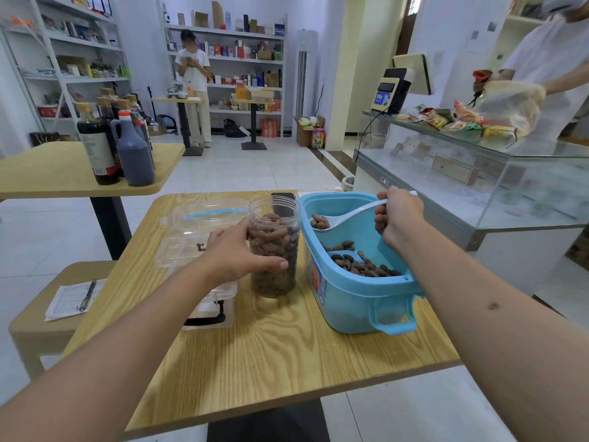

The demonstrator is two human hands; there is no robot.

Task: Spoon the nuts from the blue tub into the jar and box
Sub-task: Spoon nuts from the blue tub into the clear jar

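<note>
A clear plastic jar (pixel 276 266), nearly full of brown nuts, stands upright on the wooden table (pixel 271 346). My left hand (pixel 237 250) grips its left side. To the right sits the blue tub (pixel 357 298) with a layer of nuts (pixel 363 266) at its bottom. My right hand (pixel 398 218) holds the handle of a white spoon (pixel 347 216) loaded with a few nuts, raised over the tub's left part beside the jar's mouth. A clear plastic box (pixel 204 237) with its lid open lies left of the jar, partly behind my left hand.
A dark phone (pixel 282 199) lies behind the jar. A second table with dark sauce bottles (pixel 127 148) stands to the left, a stool with papers and a pen (pixel 79 298) below it. A glass counter (pixel 478 173) runs on the right, with a person behind it.
</note>
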